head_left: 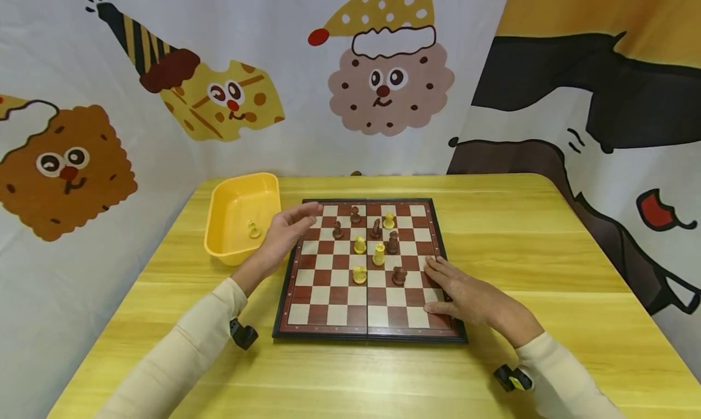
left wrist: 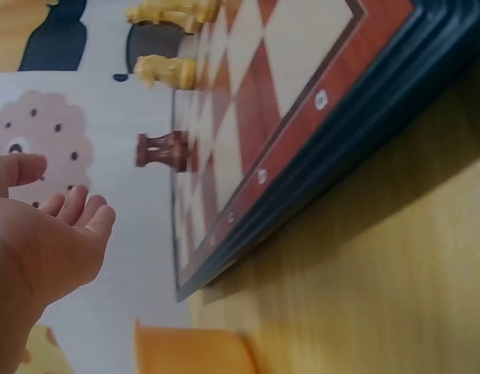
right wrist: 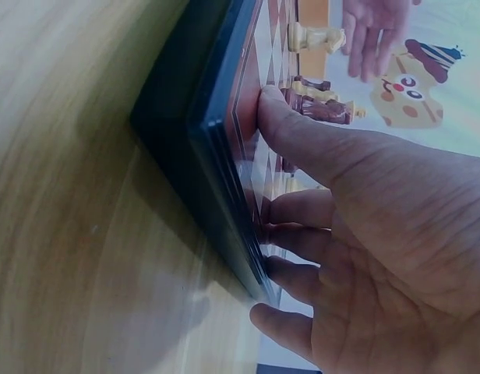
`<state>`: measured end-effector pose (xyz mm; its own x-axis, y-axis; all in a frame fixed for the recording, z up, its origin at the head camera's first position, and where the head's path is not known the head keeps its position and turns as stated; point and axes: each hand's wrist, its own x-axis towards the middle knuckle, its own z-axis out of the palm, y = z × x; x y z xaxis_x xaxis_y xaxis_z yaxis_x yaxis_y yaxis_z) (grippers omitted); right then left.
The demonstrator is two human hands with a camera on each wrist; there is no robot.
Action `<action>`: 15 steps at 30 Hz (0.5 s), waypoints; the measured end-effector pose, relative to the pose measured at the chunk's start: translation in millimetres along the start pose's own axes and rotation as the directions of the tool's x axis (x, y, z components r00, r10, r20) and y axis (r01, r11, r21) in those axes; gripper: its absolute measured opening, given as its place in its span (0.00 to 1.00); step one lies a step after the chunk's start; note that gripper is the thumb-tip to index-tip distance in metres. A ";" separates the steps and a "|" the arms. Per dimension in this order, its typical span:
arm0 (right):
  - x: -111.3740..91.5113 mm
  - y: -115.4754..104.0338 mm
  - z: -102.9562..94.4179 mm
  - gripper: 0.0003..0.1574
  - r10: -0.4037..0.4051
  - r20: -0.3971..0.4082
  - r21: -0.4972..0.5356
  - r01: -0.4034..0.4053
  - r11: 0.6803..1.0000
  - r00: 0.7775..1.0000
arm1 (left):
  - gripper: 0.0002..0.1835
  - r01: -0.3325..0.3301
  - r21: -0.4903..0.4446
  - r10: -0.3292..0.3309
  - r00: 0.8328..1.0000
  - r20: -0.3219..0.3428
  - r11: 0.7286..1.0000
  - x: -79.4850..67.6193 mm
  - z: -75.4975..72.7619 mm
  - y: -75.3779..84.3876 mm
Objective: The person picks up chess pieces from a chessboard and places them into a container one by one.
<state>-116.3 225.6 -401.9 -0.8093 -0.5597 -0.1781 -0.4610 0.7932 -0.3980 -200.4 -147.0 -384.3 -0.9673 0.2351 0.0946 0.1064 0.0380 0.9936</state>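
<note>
A folding chessboard (head_left: 328, 315) lies on the table with several yellow and dark brown pieces standing on it. Around its middle stand a yellow rook (head_left: 379, 255), a yellow knight (head_left: 359, 275) and a dark brown knight (head_left: 399, 276). My left hand (head_left: 282, 233) is raised over the board's left edge, holding nothing, with its fingers loosely extended. In the left wrist view a brown piece (left wrist: 162, 150) stands on the board beyond that hand. My right hand (head_left: 471, 297) rests on the board's right border, thumb and fingertips on its surface, fingers spread and grasping no piece.
Left of the board stands a yellow plastic bin (head_left: 215, 224) with one yellow chess piece (head_left: 254, 229) inside. Behind the wooden table (head_left: 504, 224) hangs a white curtain (head_left: 306, 145) with cartoon prints. The board has a raised black rim (left wrist: 341, 156).
</note>
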 end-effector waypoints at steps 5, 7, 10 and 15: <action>3.0 -1.8 -3.5 0.52 -0.007 0.005 -0.010 0.007 1.000 1.000 | 0.26 0.063 0.024 -0.063 0.998 0.010 0.998 10.2 6.6 -9.1; 3.2 -2.2 -4.3 0.52 -0.007 0.010 -0.013 0.007 1.000 1.000 | 0.27 0.094 0.043 -0.095 0.995 0.014 0.995 14.4 10.0 -12.9; 3.0 -2.5 -4.9 0.52 0.001 0.019 -0.007 -0.001 1.000 1.000 | 0.27 0.133 0.046 -0.135 0.990 0.039 0.990 19.7 14.2 -17.9; 3.1 -4.9 -5.7 0.51 0.015 0.031 -0.006 -0.014 1.000 0.999 | 0.28 0.147 0.107 -0.154 0.986 0.064 0.983 26.1 17.3 -23.6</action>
<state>-118.6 221.4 -395.4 -0.8043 -0.5553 -0.2117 -0.4513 0.8025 -0.3902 -224.2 -125.0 -406.3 -0.9553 0.2885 -0.0640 -0.0127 0.1762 0.9843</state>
